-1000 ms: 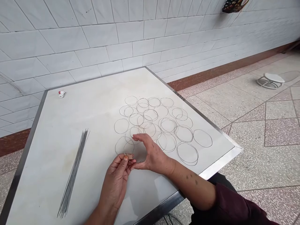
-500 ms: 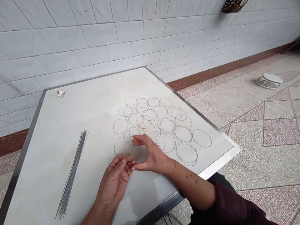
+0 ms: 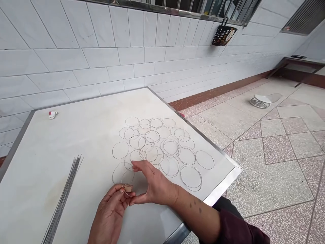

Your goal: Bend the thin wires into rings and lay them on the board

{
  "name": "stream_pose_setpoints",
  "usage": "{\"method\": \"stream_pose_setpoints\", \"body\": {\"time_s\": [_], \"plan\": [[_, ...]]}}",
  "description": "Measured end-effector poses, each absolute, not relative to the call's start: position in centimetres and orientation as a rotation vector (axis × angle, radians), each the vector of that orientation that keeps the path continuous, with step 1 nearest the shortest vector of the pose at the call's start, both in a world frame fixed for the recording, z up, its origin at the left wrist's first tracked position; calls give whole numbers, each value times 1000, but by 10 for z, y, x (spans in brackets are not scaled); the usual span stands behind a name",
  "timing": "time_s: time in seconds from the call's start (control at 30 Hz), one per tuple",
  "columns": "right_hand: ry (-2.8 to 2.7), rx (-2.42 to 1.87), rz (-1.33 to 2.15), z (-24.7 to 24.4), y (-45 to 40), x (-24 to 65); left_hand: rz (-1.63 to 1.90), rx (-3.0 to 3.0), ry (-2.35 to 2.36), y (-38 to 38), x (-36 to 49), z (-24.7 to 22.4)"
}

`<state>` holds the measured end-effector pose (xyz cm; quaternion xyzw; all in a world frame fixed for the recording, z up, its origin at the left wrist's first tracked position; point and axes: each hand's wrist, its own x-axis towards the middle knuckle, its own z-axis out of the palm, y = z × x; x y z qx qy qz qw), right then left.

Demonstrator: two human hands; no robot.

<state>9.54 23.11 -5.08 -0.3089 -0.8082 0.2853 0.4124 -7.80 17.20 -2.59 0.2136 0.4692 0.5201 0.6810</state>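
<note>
My left hand point(image 3: 108, 211) is closed, its thumb and fingers pinching a thin wire point(image 3: 122, 183) that curves into a loop. Between the same fingertips sits a small brown piece point(image 3: 128, 188) whose kind I cannot make out. My right hand point(image 3: 156, 186) is curved into a wide C around the loop, thumb and fingers apart. Its thumb tip is close to the left fingertips. Just beyond both hands lie several wire rings point(image 3: 195, 156), many overlapping. To the left of my left hand rests a bundle of straight thin wires point(image 3: 62, 200).
A small white and red object point(image 3: 52, 114) lies at the table's far left. The white table point(image 3: 83, 128) has a metal edge and stands near a tiled wall point(image 3: 101, 62). A black basket point(image 3: 223, 35) hangs below a barred window. On the floor is a low white stool point(image 3: 260, 101).
The camera view has tilted up and shifted, bringing the window into sight and moving the table lower in the picture. Both hands keep nearly the same pose around the wire loop.
</note>
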Motion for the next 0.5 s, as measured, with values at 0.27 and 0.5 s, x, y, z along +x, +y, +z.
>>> {"method": "stream_pose_setpoints", "body": {"time_s": [0.27, 0.5], "plan": [[-1985, -794, 840, -49, 229, 96, 1189, 418, 980, 174, -77, -27], [-1904, -782, 1004, -45, 225, 98, 1227, 326, 983, 173, -73, -25]]}}
